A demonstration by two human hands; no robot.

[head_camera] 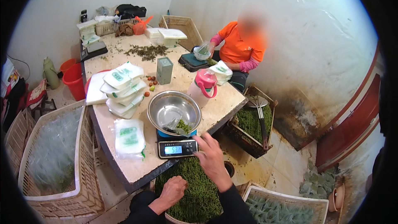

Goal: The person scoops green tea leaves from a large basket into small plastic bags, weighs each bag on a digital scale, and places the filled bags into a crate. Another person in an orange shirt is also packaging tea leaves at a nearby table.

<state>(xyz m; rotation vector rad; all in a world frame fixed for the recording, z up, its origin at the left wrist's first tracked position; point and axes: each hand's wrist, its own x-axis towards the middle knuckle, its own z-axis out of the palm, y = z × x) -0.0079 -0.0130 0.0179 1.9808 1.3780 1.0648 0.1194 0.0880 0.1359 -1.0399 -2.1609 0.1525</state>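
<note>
A stainless steel bowl (174, 112) rests on a digital kitchen scale (178, 149) with a lit display, at the table's near edge. In the bowl lies a clear plastic bag (174, 125) with small green berries in it. My right hand (211, 158) is beside the scale's right end, fingers apart, holding nothing that shows. Below the table edge, my left hand (174, 189) is over a container of green berries (196, 186), its fingers curled; whether they hold anything cannot be told. Left of the scale lies a stack of printed plastic bags (129, 137).
Bag piles (124, 84), a pink-lidded jug (203, 87) and a metal block (164, 70) stand on the table. A co-worker in orange (242, 46) sits at the far right by another scale (192, 62). Crates (90, 177) flank the table, one with a strainer (261, 115).
</note>
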